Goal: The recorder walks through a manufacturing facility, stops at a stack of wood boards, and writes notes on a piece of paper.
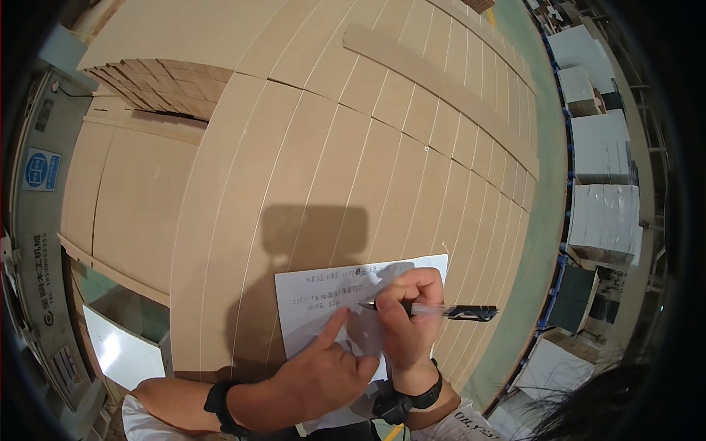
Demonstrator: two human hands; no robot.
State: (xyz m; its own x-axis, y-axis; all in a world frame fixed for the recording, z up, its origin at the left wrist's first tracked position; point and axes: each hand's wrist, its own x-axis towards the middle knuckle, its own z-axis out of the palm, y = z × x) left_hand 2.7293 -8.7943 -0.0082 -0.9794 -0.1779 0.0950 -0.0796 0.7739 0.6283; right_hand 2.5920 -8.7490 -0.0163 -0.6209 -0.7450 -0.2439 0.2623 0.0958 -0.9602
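Note:
A white sheet of paper (298, 334) with handwritten lines lies on a stack of brown boards (331, 169). My right hand (413, 312) grips a pen (448, 312) with a clear barrel and black clip; its tip is at the writing, touching or just above the paper. My left hand (323, 371) rests on the lower part of the sheet, its index finger stretched out toward the written lines and the other fingers curled. Nothing shows in the left hand. Both wrists wear black bands.
A long loose board strip (441, 88) lies across the far boards. At the left stand a stack of cut panels (158, 84), a grey machine (44, 228) and a white panelled bin (125, 349). Stacked white panels (603, 220) line the right, beyond a green floor strip (551, 147).

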